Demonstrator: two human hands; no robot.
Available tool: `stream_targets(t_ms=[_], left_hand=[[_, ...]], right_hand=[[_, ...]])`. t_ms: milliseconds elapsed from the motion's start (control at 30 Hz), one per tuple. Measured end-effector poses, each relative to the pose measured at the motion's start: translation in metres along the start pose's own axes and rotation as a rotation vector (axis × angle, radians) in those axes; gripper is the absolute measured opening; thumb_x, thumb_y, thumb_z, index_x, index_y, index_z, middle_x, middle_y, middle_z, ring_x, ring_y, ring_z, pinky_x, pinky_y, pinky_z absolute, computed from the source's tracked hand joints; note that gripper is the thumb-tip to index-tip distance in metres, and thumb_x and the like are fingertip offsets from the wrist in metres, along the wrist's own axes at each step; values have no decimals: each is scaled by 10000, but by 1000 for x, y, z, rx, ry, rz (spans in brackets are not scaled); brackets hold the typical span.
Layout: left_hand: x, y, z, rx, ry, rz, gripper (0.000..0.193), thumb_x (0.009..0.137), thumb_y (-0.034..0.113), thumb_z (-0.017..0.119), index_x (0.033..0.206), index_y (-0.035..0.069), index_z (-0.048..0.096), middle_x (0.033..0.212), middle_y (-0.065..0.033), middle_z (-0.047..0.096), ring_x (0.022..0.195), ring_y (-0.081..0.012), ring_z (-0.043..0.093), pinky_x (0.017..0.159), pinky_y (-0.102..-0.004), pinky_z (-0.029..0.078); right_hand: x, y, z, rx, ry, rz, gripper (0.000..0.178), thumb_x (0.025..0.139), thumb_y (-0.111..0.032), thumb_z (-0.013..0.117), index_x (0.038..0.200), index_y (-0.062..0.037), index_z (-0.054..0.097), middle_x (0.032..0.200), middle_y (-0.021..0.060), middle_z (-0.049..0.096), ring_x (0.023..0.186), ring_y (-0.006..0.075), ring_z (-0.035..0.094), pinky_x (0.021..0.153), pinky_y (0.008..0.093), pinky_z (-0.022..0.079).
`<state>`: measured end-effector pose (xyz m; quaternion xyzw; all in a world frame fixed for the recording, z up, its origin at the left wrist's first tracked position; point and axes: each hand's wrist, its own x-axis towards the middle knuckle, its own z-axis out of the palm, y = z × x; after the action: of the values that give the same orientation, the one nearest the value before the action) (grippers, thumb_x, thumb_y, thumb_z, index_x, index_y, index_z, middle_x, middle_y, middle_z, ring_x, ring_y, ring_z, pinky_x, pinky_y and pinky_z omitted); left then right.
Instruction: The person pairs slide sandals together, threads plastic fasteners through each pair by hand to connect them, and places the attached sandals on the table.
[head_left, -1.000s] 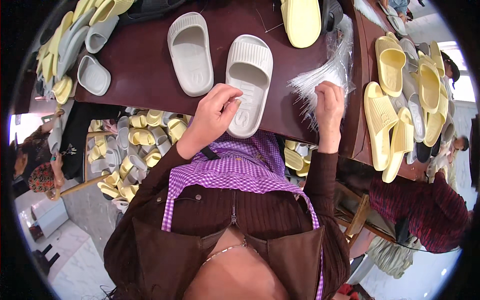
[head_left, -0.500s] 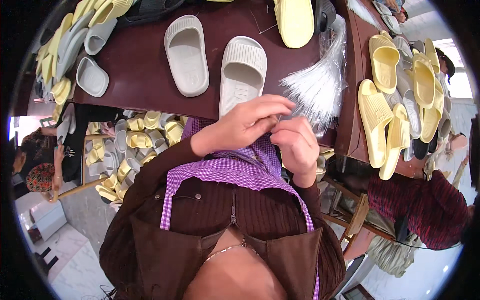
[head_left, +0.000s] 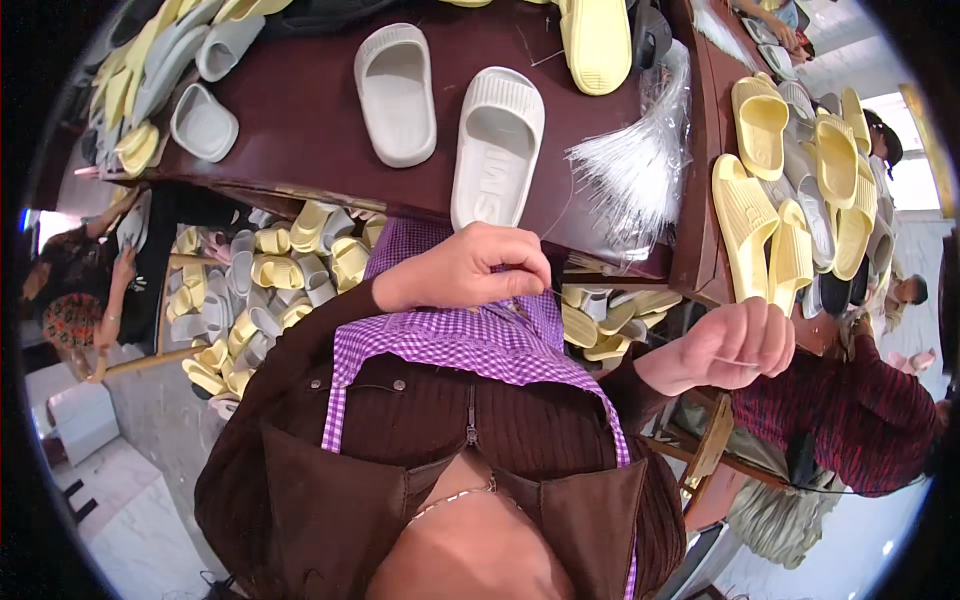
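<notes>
My left hand [head_left: 465,265] is closed in a pinch at the near end of a light grey slide sandal [head_left: 496,165]. A thin clear plastic strand [head_left: 571,190] curves up from its fingertips. My right hand [head_left: 730,345], off to the right past the table edge, is closed, with a fine pale strand [head_left: 738,363] showing across its fingers. Another grey slide [head_left: 398,110] lies to the left of the first. To the right is a fanned bundle of clear plastic strands [head_left: 640,165], partly in a clear bag.
The dark red table [head_left: 290,140] also carries a yellow slide [head_left: 597,50], a single grey slide [head_left: 204,124] and a pile of slides [head_left: 150,80]. Yellow slides [head_left: 745,225] are stacked at right. More slides [head_left: 270,272] lie below the table. Other people [head_left: 850,410] are on both sides.
My hands, together a moment ago in front of the grey slide, have parted. The right moved far to the right and closed; the left shifted slightly nearer me.
</notes>
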<state>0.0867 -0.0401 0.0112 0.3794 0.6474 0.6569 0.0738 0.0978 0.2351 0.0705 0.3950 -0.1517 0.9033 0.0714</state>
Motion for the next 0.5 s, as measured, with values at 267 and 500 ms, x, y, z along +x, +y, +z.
stream_targets(t_ms=[267, 500], left_hand=[[-67, 52, -7, 845, 404, 206, 128, 687, -17, 695, 773, 4, 603, 677, -101, 558, 614, -275, 535, 556, -354, 419], [-108, 36, -6, 1111, 681, 122, 141, 677, -35, 675, 731, 16, 555, 648, -101, 533, 580, -273, 526, 540, -366, 413]], right_hand=[[-9, 57, -16, -748, 433, 176, 88, 840, 52, 547, 836, -26, 587, 802, 41, 568, 666, 123, 508, 600, 249, 420], [-29, 156, -66, -1083, 245, 545, 271, 865, 5, 552, 1135, 32, 560, 938, 87, 618, 725, 150, 577, 707, 278, 485]])
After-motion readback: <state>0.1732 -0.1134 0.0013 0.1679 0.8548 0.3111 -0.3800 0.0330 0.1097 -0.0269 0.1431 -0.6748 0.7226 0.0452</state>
